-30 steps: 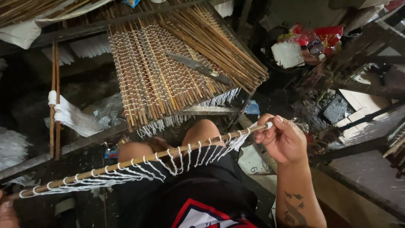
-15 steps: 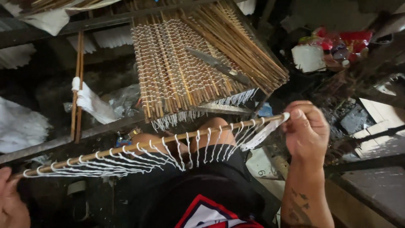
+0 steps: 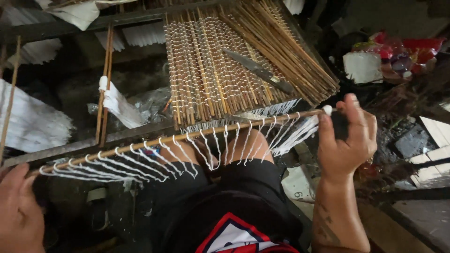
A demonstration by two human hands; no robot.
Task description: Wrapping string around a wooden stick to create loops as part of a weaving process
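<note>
A long thin bamboo stick [image 3: 140,145] runs across my lap, with white threads [image 3: 206,150] looped along it in a row. My right hand [image 3: 347,140] grips the stick's right end. My left hand [image 3: 16,211] holds its left end at the bottom left corner. The threads run up to a woven mat of bamboo sticks [image 3: 211,75] on a dark frame [image 3: 126,133] ahead of me. A knife [image 3: 258,70] lies on the mat, beside a bundle of loose sticks [image 3: 286,56].
White thread bundles [image 3: 33,122] hang at the left, next to two upright sticks wrapped in white cloth [image 3: 115,100]. Red packets and a white box [image 3: 363,65] sit at the upper right. My knees in black shorts [image 3: 225,197] are under the stick.
The view has shifted left, so the mat sits further right in frame. My left hand has come into view on the stick's end. Both hands still hold the stick.
</note>
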